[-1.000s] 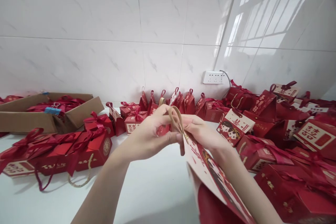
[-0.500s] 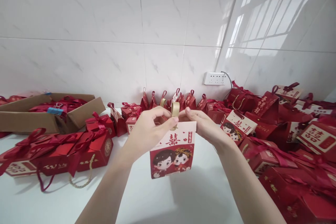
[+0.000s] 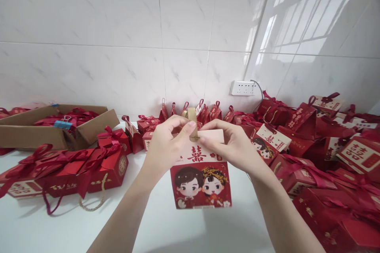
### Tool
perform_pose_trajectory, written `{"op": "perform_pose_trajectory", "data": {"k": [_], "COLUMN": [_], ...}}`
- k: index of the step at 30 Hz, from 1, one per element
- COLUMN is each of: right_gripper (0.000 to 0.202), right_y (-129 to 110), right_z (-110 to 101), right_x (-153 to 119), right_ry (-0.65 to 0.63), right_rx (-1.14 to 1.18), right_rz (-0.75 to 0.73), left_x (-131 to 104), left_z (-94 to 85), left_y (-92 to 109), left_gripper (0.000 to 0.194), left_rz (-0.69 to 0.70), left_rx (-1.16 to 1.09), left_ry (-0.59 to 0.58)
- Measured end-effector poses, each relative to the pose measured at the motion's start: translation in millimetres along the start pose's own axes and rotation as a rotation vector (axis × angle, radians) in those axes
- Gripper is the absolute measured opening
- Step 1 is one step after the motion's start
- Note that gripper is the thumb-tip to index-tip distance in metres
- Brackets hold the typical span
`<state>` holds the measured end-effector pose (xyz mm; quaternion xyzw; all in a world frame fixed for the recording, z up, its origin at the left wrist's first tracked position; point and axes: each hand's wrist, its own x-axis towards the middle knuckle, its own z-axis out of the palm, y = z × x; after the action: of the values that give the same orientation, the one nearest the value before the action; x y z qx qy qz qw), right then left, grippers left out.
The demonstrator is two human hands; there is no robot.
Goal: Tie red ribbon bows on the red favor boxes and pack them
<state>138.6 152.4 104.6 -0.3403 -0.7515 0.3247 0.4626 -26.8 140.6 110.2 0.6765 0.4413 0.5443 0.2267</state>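
Observation:
A red and white paper gift box (image 3: 202,185), printed with two cartoon figures and a red character, hangs between my hands above the white table. A gold ribbon (image 3: 192,115) forms a loop at its top. My left hand (image 3: 168,140) pinches this ribbon and the box's upper left edge between thumb and fingers. On the other side, my right hand (image 3: 234,142) is closed at the top of the box, thumb and index fingertip meeting beside the base of the loop. A pale flap shows between its fingers. What lies behind the box's upper edge is hidden.
Red boxes with ribbon bows (image 3: 89,166) line the left, before an open cardboard carton (image 3: 38,138). Small looped gift boxes (image 3: 215,114) stand along the wall. More red boxes (image 3: 320,209) are heaped at the right. A power socket (image 3: 244,88) is on the wall.
The gift box has turned to face me more squarely and dropped slightly. My right hand has moved from its right corner inward to the ribbon's base. A pale flap now shows there.

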Motion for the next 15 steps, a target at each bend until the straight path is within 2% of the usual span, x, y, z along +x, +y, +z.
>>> {"op": "perform_pose_trajectory", "data": {"k": [4, 15], "right_gripper": [0.009, 0.014], "right_y": [-2.4, -1.2], "right_z": [1.4, 0.5], "right_x": [-1.3, -2.0], "right_ry": [0.041, 0.005], "right_rx": [-0.114, -0.055], "right_rz": [0.015, 0.059], "left_x": [-1.6, -0.1], "left_z": [0.9, 0.9], "left_y": [2.1, -0.3], "left_gripper": [0.022, 0.019], "left_rz": [0.043, 0.097], "left_rx": [0.019, -0.045], "left_ry": [-0.023, -0.055]}}
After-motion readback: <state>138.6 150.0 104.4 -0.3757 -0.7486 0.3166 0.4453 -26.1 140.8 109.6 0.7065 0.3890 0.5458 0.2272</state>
